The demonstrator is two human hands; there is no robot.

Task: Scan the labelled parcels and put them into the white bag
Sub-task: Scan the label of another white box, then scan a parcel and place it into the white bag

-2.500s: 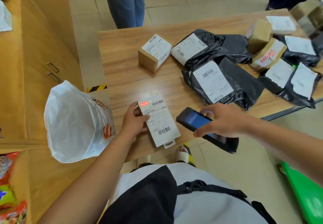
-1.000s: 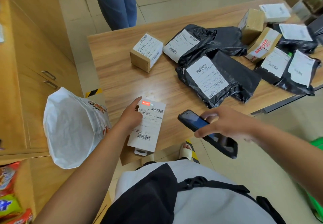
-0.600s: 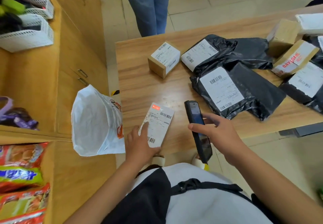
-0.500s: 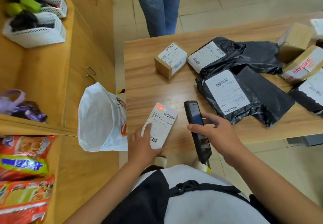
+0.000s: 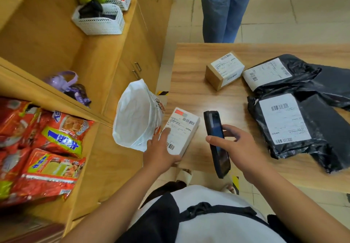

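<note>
Shifted left since earlier, the parcel (image 5: pixel 182 127) is clasped in the left hand (image 5: pixel 161 153), thumb on its label, just beside the open mouth of the white bag (image 5: pixel 132 113) at the table (image 5: pixel 189 91) edge. The right hand (image 5: pixel 242 148) grips the scanner (image 5: pixel 213 123); a box (image 5: pixel 224 70) lies beyond.

We see a bright, evenly lit scene with soft, faint shadows. On the table (image 5: pixel 189 91) a pale sheen of glare sits toward its front left, perhaps from overhead light. Left of the table the white bag (image 5: pixel 136 117) looks nearly washed out. Further left the snack packets (image 5: pixel 47 148) smear with blur, and the shelf (image 5: pixel 56 95) edges bow.
</note>
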